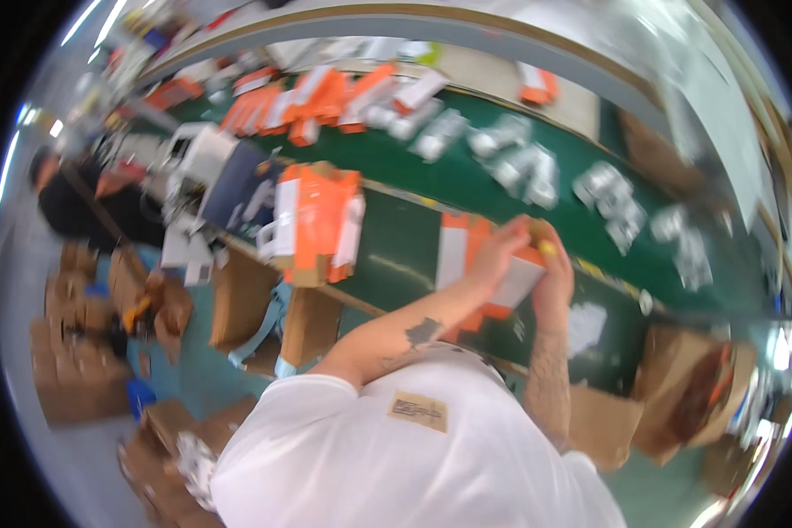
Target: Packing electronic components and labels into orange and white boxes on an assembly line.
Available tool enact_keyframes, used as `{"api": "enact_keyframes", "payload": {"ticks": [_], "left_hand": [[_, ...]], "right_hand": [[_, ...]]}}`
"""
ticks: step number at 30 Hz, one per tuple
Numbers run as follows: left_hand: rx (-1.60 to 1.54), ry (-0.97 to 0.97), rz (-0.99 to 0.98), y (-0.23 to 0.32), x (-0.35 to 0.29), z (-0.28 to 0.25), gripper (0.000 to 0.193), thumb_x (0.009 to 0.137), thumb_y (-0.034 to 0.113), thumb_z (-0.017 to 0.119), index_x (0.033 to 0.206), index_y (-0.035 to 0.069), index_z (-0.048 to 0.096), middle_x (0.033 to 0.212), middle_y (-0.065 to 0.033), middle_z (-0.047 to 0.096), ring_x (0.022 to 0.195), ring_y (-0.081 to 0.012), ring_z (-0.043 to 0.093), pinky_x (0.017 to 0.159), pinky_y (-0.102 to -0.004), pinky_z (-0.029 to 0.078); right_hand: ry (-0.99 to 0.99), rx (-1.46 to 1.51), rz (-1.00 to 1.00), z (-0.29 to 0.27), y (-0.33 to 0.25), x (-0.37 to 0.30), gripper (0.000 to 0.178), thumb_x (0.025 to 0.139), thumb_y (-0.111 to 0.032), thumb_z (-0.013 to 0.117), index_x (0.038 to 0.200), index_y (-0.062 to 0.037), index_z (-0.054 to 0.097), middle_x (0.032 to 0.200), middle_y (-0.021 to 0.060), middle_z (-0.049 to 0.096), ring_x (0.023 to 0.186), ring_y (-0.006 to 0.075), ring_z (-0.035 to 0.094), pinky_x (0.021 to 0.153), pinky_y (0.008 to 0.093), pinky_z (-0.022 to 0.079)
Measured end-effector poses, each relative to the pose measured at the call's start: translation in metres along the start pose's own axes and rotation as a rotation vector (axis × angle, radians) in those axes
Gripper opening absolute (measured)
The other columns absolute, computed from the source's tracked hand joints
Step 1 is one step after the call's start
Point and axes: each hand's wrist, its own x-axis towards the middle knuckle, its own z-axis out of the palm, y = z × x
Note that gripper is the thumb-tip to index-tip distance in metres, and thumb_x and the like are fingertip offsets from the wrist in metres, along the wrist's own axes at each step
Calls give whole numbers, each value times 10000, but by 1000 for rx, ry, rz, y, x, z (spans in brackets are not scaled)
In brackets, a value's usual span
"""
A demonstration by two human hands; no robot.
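An orange and white carton is between my two hands over the green workbench. My left hand reaches across from the left and lies along the carton's upper left side, its fingers together near the top end. My right hand grips the carton's right side, with something small and yellow on a finger. The hands nearly meet at the top, where the carton's end is partly hidden and blurred. Beside and beneath my left hand lie more orange and white cartons, seemingly flat.
An upright bundle of orange and white cartons stands left. Clear-wrapped items and more cartons line the bench's far side under a shelf edge. Open cardboard boxes stand below. Another person is at far left.
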Motion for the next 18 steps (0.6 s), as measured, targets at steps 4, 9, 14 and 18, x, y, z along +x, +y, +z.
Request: {"api": "enact_keyframes", "payload": {"ticks": [4, 9, 14, 18], "left_hand": [[106, 7, -22, 2, 6, 9, 463, 833, 20, 559, 1294, 56, 574, 1317, -47, 545, 1216, -155, 480, 1028, -287, 360], [-160, -87, -193, 15, -1, 27, 392, 926, 58, 470, 1310, 79, 550, 1243, -37, 558, 1149, -163, 512, 982, -294, 399], [11, -22, -187, 1, -10, 45, 392, 937, 28, 425, 1310, 78, 535, 1187, -38, 562, 1127, -165, 518, 972, -302, 417], [266, 18, 39, -16, 1, 28, 344, 896, -11, 411, 1201, 62, 553, 1147, -51, 558, 1094, -163, 526, 976, -305, 421]], "right_hand": [[184, 5, -24, -3, 18, 5, 375, 815, 4, 430, 1144, 32, 607, 1124, 100, 634, 1057, 185, 584, 948, 290, 436], [249, 284, 56, -4, -17, -7, 347, 854, 15, 427, 1159, 19, 593, 1136, 92, 619, 1044, 170, 579, 912, 263, 445], [250, 229, 65, -19, -7, -7, 337, 852, 23, 424, 1142, 18, 597, 1140, 89, 611, 1047, 159, 572, 913, 261, 442], [183, 188, 2, -17, 1, -15, 277, 822, 28, 436, 1023, 29, 626, 1135, 108, 619, 1033, 177, 579, 923, 279, 444]]}}
